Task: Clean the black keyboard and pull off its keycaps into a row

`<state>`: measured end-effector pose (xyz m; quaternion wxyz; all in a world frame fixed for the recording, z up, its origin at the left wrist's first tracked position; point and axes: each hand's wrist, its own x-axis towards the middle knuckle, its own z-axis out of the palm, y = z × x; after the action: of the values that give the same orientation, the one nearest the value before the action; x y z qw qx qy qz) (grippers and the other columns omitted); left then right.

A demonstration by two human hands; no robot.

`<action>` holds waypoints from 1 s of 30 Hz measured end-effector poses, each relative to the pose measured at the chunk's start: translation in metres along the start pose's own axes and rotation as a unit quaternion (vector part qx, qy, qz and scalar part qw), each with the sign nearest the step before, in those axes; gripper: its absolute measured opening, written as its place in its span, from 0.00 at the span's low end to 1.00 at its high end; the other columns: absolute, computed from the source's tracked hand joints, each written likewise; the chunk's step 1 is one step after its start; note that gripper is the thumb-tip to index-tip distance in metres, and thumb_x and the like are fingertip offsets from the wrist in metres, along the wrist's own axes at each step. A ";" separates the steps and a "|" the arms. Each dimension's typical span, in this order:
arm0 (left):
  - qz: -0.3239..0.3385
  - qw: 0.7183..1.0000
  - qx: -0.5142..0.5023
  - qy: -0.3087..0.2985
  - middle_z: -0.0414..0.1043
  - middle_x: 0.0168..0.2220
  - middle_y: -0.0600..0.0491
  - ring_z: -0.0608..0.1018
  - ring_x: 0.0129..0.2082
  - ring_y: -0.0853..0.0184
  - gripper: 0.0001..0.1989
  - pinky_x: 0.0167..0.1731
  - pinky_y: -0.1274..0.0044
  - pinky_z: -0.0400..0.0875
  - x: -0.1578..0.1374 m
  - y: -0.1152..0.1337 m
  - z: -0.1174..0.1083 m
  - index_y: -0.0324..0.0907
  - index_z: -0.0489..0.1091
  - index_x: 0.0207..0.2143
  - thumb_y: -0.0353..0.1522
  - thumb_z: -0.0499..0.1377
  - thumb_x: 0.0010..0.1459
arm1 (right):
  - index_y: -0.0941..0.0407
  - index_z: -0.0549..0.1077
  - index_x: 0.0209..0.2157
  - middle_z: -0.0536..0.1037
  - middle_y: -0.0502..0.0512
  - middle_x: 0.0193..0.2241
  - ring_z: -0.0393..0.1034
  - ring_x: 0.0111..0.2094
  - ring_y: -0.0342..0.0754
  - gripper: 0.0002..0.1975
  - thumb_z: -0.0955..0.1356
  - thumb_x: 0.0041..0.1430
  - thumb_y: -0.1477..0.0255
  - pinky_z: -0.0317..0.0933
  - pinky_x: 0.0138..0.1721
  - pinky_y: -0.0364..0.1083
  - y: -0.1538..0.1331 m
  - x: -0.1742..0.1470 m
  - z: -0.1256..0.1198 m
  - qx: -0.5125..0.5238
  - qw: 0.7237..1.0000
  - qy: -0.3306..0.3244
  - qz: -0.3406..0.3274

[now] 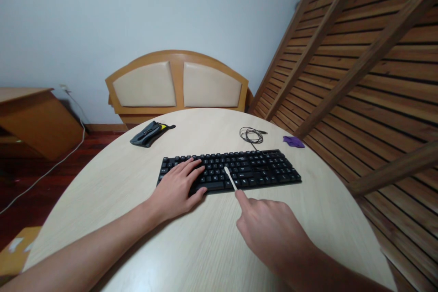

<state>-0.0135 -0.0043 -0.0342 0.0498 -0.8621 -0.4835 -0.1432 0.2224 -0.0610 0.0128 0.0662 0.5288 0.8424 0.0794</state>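
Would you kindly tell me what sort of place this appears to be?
Probably a bedroom or spare room, judging by what looks like a padded headboard by the wall, a large slatted wooden frame at the right, and a round table with a keyboard.

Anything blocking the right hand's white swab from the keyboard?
Nothing visible. The right hand holds the white swab with its tip at the keyboard; whether it touches is unclear. The left hand rests on the keyboard's left part, clear of the tip.
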 end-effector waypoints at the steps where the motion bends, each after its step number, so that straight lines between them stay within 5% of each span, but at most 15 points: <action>1: 0.000 1.000 0.000 0.000 0.63 0.64 0.43 0.65 0.64 0.52 0.28 0.62 0.59 0.62 0.000 0.000 0.000 0.38 0.66 0.60 0.44 0.54 0.63 | 0.59 0.69 0.46 0.78 0.53 0.23 0.74 0.24 0.47 0.13 0.63 0.60 0.78 0.51 0.24 0.43 0.000 0.000 0.000 0.002 1.000 0.001 -0.001; 20: 0.000 1.000 -0.015 0.013 0.64 0.63 0.43 0.65 0.63 0.51 0.27 0.62 0.58 0.62 0.001 0.001 -0.001 0.38 0.66 0.59 0.43 0.55 0.62 | 0.59 0.68 0.49 0.79 0.54 0.24 0.76 0.25 0.48 0.16 0.63 0.59 0.80 0.54 0.25 0.43 -0.003 -0.006 0.000 0.013 0.998 -0.063 -0.006; 30: 0.002 1.000 -0.021 0.011 0.63 0.63 0.43 0.64 0.64 0.51 0.27 0.62 0.57 0.61 0.000 -0.002 0.000 0.39 0.65 0.60 0.44 0.54 0.63 | 0.58 0.68 0.45 0.78 0.53 0.22 0.74 0.23 0.47 0.12 0.63 0.59 0.79 0.49 0.23 0.43 -0.007 -0.007 0.001 0.009 0.999 -0.034 -0.010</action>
<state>-0.0146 -0.0034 -0.0347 0.0377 -0.8623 -0.4782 -0.1625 0.2196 -0.0703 0.0107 0.0903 0.5236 0.8455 0.0529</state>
